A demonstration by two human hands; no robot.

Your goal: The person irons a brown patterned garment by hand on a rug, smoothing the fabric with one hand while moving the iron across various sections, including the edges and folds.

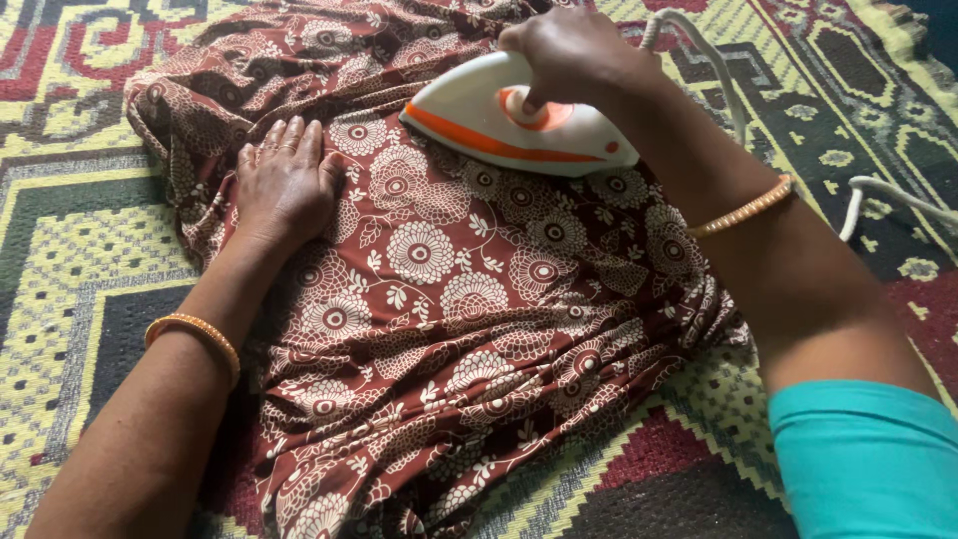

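The iron (519,125) sits on the cloth (449,289), right of the left hand (284,180); the cloth lies on the mat (80,250).

Open brown floral cloth (449,289) is lying free between the flat left hand (284,185) and the iron (519,125). The white cord (878,195) is trailing across the mat (70,240) at right, crowding that side.

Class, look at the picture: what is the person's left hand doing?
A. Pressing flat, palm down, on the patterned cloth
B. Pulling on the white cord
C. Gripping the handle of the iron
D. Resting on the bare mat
A: the left hand lies flat with fingers spread on the brown flowered cloth, while the right hand grips the white and orange iron.
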